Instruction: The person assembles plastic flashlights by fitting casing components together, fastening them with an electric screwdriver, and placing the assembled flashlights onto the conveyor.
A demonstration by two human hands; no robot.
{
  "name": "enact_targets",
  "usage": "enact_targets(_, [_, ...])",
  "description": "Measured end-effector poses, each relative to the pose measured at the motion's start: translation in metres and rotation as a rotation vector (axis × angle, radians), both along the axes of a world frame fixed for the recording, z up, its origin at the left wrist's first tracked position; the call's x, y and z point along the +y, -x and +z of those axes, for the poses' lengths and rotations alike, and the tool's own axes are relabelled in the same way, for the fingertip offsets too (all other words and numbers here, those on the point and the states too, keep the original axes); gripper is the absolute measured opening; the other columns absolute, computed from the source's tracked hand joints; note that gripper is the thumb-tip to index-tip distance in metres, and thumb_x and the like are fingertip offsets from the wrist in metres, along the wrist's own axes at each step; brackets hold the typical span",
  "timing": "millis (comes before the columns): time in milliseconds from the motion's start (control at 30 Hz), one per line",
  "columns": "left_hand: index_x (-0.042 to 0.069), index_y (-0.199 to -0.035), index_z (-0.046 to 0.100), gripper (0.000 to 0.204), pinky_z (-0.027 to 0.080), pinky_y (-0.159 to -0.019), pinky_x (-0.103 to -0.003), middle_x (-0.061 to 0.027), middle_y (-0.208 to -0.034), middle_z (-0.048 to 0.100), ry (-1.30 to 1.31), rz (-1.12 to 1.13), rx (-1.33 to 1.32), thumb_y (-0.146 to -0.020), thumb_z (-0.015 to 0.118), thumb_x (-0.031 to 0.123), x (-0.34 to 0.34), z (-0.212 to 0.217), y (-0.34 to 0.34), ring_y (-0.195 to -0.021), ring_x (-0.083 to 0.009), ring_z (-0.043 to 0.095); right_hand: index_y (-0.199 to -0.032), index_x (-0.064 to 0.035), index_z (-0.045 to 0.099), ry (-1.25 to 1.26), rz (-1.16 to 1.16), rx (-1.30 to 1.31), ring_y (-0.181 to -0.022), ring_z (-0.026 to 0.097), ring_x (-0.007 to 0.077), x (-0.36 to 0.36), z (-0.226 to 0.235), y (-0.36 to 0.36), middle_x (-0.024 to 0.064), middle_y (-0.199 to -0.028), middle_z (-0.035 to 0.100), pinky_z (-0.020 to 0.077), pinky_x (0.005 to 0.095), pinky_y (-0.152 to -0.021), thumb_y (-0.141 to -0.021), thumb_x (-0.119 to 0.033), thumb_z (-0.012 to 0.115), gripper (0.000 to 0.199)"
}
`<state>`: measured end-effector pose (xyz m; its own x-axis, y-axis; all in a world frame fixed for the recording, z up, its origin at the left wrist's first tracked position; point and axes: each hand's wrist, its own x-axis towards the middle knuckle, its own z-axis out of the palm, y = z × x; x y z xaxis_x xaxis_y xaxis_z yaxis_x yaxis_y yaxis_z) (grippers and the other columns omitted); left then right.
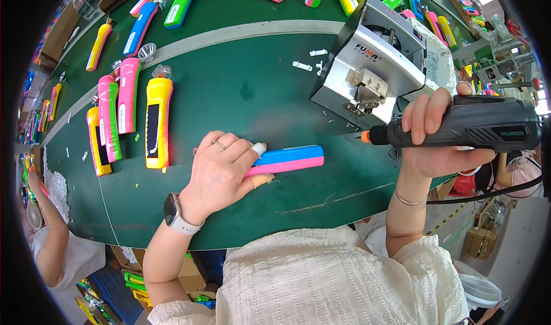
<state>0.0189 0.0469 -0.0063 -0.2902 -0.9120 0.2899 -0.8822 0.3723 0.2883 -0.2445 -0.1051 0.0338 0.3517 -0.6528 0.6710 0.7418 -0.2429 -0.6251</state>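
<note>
Blue-and-pink flashlight [290, 159] lies pinned under left hand [221, 173] fingers; right hand [433, 135] grips electric screwdriver [459, 129].

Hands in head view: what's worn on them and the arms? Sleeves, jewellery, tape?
Left hand: ring on one finger, white tape round a fingertip, grey-banded smartwatch with dark face at the wrist. Right hand: thin bangle on the wrist, nothing on the fingers. Both forearms bare; short cream textured sleeves end near the elbows.
</note>
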Motion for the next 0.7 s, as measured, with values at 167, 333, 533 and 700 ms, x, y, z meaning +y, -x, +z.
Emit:
enact_targets(167, [0.003, -0.099, 0.066, 0.044, 0.043, -0.083, -0.038, -0.0073, -0.085, 0.061, -0.117, -0.051, 0.014, -0.068, 0.073, 0.033, -0.01, 0.003, -0.01, -0.084, -0.0244, 0.056, -0.128, -0.0061, 0.036, -0.048, -0.094, 0.049, -0.055, 0.05, 0.0132, 0.004, -0.011, -0.006, 0.0053, -0.073, 0.049, 0.0434, 0.0274, -0.053, -0.072, -0.082, 0.046, 0.095])
enact_targets(333, [0.003, -0.105, 0.061, 0.048, 0.044, -0.086, -0.039, -0.01, -0.097, 0.06, 0.094, -0.001, -0.138, -0.068, 0.074, 0.031, -0.041, 0.01, -0.011, -0.091, -0.027, 0.057, -0.128, -0.0059, 0.036, -0.077, -0.133, 0.04, -0.055, 0.05, 0.0129, 0.007, -0.008, -0.003, 0.0048, -0.073, 0.049, 0.0434, 0.0266, -0.053, -0.071, -0.082, 0.046, 0.096])
enact_targets(533, [0.003, -0.102, 0.059, 0.049, 0.048, -0.077, -0.036, -0.0083, -0.089, 0.058, 0.082, -0.069, -0.206, -0.068, 0.074, 0.035, -0.06, -0.003, -0.021, -0.084, -0.025, 0.058, -0.13, -0.0062, 0.036, -0.09, -0.16, 0.056, -0.053, 0.047, 0.0116, 0.009, -0.007, -0.001, 0.0024, -0.073, 0.046, 0.0413, 0.0272, -0.054, -0.075, -0.076, 0.05, 0.09])
enact_targets(700, [0.004, -0.093, 0.059, 0.045, 0.049, -0.068, -0.036, -0.0073, -0.079, 0.056, -0.018, -0.183, -0.311, -0.07, 0.072, 0.04, -0.071, 0.001, -0.026, -0.076, -0.0231, 0.058, -0.128, -0.006, 0.035, -0.105, -0.155, 0.052, -0.054, 0.049, 0.012, 0.008, -0.012, -0.002, 0.0033, -0.071, 0.047, 0.0423, 0.0259, -0.051, -0.071, -0.08, 0.049, 0.095])
